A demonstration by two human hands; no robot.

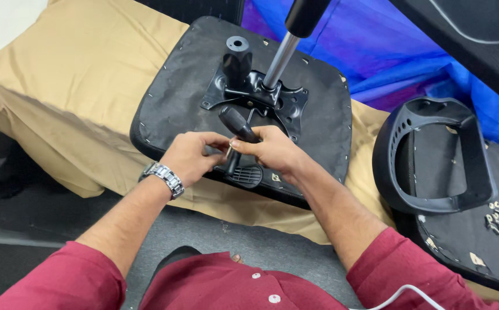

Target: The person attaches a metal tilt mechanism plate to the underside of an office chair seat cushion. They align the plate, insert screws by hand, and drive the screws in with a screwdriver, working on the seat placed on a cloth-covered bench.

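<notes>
Nearest cam: maroon shirt (226, 287) w/ white buttons, both sleeves pushed up the forearms, thin white cable (399, 295) crossing bottom right.

Far left: tan cloth (77, 74) draped over a low block, grey floor below it. Silver wristwatch (166, 178) on the left wrist. Left hand (191, 156) is curled, thumb & fingertips pinched together on smth small and pale at the seat's near edge; too small to tell what it is. Right hand (272, 150) just beside it, fingertips meeting the left's at the same spot, fingers closed round the lower part of a black lever handle (237, 123) that sticks up between the two hands. A ribbed black paddle (246, 175) shows just under the hands.

Both hands work over an upturned black seat pan (174, 97) lying on the cloth, underside up, staples round the rim. Bolted at its centre: black metal mechanism plate (289, 103), a short black post (238, 57) on the left, a chrome gas cylinder (278, 60) rising tilted toward top edge.

Behind, blue plastic sheet (387, 51). Right: black armrest loop (433, 155) lying on a second black panel (467, 229), w/ loose screws (495, 221) near it, well apart from the hands
</notes>
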